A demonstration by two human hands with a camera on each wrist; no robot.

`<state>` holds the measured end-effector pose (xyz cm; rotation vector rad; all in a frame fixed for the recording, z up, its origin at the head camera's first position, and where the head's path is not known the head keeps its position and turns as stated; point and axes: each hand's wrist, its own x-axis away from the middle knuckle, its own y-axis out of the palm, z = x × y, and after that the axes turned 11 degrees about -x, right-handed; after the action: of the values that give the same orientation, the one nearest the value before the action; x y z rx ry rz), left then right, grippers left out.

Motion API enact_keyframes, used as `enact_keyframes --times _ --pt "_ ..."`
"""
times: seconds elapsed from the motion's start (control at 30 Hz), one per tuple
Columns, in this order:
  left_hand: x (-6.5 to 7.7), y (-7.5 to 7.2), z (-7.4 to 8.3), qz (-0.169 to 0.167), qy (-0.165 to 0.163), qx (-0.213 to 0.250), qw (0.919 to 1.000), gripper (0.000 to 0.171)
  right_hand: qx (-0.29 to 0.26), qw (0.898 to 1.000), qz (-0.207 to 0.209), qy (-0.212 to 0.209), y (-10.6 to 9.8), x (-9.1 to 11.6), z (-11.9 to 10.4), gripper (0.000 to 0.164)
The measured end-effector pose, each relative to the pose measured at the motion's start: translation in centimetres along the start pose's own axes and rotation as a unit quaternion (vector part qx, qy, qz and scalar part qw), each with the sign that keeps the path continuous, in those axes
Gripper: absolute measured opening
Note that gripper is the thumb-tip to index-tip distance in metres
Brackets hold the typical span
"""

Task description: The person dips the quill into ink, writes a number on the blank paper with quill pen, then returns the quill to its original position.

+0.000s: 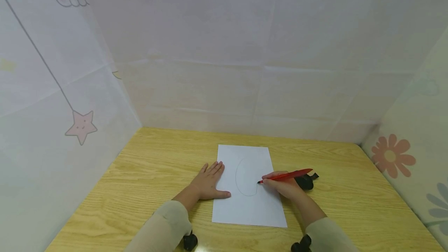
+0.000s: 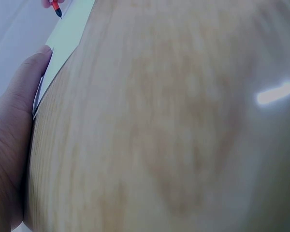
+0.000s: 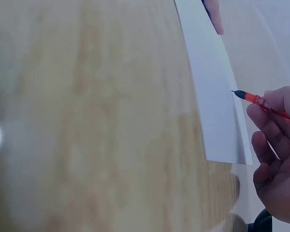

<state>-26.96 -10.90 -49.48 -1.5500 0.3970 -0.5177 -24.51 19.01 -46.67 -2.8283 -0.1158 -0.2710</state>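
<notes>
A sheet of white paper (image 1: 250, 213) lies on the wooden table, bearing a thin dark curved line (image 1: 236, 177) like an oval open at its upper right. My left hand (image 1: 209, 184) rests flat on the paper's left edge, fingers spread and thumb stretched inward. In my right hand (image 1: 285, 186), thumb and fingers pinch a red pen (image 1: 289, 175) with a feather-shaped upper end. Its dark tip meets the end of the line at the right. The right wrist view shows the pen (image 3: 251, 97) between thumb and forefinger, other fingers curled below.
A black object (image 1: 305, 182) shows just behind my right hand. Black pieces (image 1: 190, 241) sit by each sleeve at the near side. Pale printed cloth (image 1: 217, 88) stands along the back and both sides of the wooden table (image 1: 147, 174).
</notes>
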Motion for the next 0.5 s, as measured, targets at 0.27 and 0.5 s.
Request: enact_keyframes --times 0.27,0.5 --pt "-0.07 0.24 0.0 -0.001 -0.006 0.001 1.0 0.107 -0.006 1.0 -0.004 -0.002 -0.05 -0.43 -0.17 0.028" --pt "0.13 -0.13 0.16 -0.002 -0.006 -0.003 1.0 0.107 -0.006 1.0 0.001 0.005 0.06 -0.76 -0.22 0.028"
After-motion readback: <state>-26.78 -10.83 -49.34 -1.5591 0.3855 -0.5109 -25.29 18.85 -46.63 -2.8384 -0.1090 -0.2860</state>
